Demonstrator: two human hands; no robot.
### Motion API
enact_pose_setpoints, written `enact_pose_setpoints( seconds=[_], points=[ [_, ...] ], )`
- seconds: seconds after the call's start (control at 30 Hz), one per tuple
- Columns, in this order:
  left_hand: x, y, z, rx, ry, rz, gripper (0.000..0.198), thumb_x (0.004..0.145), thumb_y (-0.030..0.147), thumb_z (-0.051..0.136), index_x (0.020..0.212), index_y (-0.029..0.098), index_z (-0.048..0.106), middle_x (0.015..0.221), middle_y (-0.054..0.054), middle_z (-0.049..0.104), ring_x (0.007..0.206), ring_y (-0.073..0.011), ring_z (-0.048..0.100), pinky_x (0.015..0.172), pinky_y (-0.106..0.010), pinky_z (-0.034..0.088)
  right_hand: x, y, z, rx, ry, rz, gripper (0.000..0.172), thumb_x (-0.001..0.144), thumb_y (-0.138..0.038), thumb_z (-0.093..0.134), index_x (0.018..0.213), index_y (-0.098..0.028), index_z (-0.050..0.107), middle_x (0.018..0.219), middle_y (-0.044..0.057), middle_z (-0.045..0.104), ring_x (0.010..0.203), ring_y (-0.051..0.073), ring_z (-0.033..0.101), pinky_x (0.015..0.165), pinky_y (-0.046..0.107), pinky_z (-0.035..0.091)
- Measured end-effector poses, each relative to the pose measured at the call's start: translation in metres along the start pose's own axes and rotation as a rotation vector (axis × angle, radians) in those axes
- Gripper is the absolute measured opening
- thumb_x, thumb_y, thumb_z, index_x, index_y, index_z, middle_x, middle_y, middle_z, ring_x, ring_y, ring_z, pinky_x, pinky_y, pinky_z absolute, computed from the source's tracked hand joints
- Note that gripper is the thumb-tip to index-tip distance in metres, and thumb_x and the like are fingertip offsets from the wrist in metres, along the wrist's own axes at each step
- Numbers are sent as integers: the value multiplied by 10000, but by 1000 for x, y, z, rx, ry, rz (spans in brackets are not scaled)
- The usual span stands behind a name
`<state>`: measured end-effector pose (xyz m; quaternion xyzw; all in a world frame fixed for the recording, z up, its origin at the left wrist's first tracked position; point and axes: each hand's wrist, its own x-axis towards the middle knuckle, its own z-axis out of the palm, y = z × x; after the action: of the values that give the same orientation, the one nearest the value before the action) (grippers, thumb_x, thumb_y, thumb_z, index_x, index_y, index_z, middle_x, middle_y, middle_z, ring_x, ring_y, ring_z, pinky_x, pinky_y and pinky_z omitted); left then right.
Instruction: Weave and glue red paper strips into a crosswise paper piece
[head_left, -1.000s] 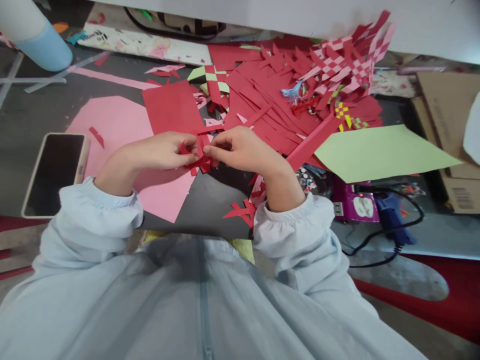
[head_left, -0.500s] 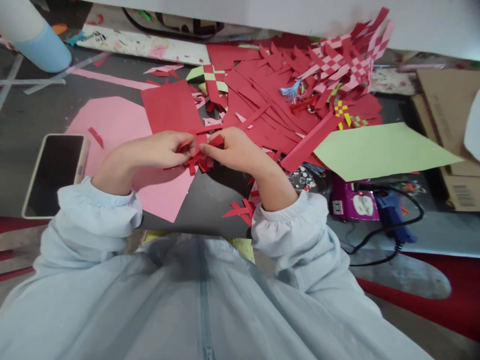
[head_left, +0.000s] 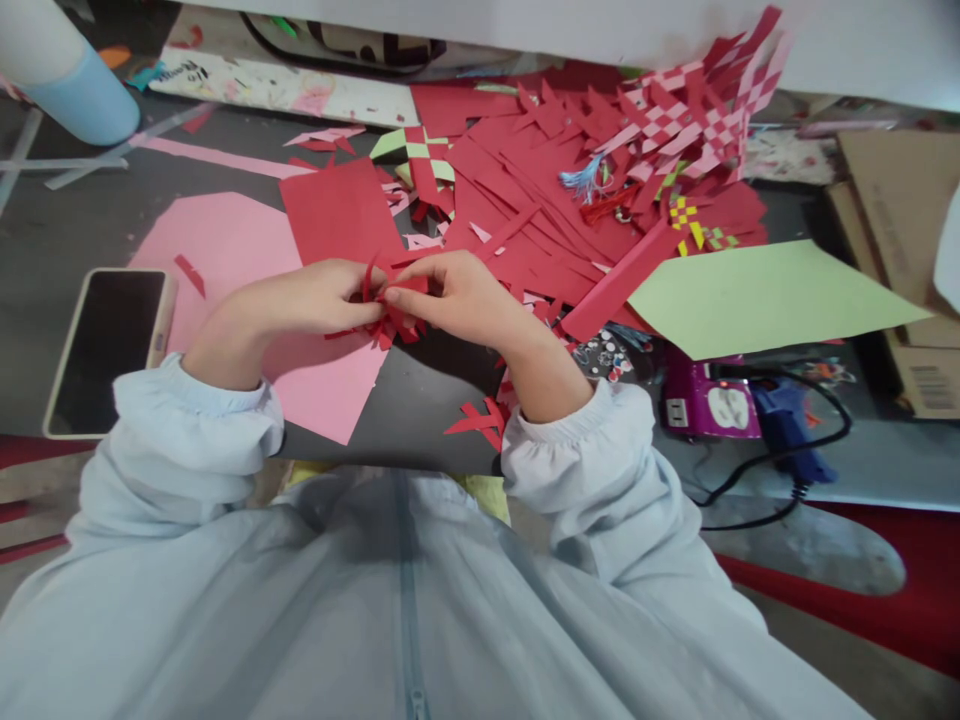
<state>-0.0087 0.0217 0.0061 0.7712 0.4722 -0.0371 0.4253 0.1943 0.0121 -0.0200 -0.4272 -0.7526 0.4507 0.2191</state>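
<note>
Dark cluttered surface (head_left: 420, 400), small red strip weave (head_left: 391, 322) pinched between left hand (head_left: 315, 298) and right hand (head_left: 461, 298).
Both hands closed on it by the fingertips; feather-light, limp, quick to crease or tear, best gripped at the crossing rather than the loose ends. Barcode (head_left: 934, 386) on a carton (head_left: 885, 190) far right of the right hand; no legible writing.

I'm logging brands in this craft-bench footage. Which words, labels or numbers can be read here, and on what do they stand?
Nothing reads clearly.
Brown cardboard box: barcode label, digits too small.
White painted paper strip: dark scrawl at its left end, blurred.
Purple device: white sticker, illegible.
Folded red paper strips pinched by left hand and right hand: no print.
</note>
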Motion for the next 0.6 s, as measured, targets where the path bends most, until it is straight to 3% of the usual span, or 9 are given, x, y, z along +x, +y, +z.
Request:
enact_pose_setpoints(
  seconds=[0.13, 0.27, 0.4, 0.6],
  points=[
    [0, -1, -2, 62, 3, -27, 218, 808, 371, 541, 674, 204, 581, 618, -17, 641, 597, -159, 603, 572, -253, 419, -4, 0, -11, -43, -65, 0, 189, 763, -260, 747, 923, -159, 736, 680, -3, 680, 647, 137, 584, 679, 293, 437],
    [-1, -5, -1, 46, 21, -5, 219, 805, 397, 540, 755, 199, 621, 694, -19, 672, 651, -170, 620, 583, -251, 428, -7, -4, -14, -308, -115, 19, 267, 687, -248, 815, 920, -152, 728, 759, 11, 691, 709, 156, 595, 680, 291, 391],
    [-2, -4, 2, -13, 53, 32, 224, 805, 389, 535, 838, 198, 646, 804, -17, 709, 728, -172, 645, 625, -239, 448, -7, -4, -9, -521, -156, -38, 374, 716, -345, 815, 1018, -149, 715, 908, 63, 719, 806, 202, 603, 676, 304, 363],
    [-6, -2, 6, -65, 92, 21, 211, 810, 393, 548, 799, 201, 636, 792, -14, 697, 719, -161, 629, 626, -234, 441, -8, -7, -5, -640, -163, -47, 229, 798, -317, 705, 954, -149, 710, 952, 105, 732, 875, 235, 622, 723, 326, 385]
  ],
)
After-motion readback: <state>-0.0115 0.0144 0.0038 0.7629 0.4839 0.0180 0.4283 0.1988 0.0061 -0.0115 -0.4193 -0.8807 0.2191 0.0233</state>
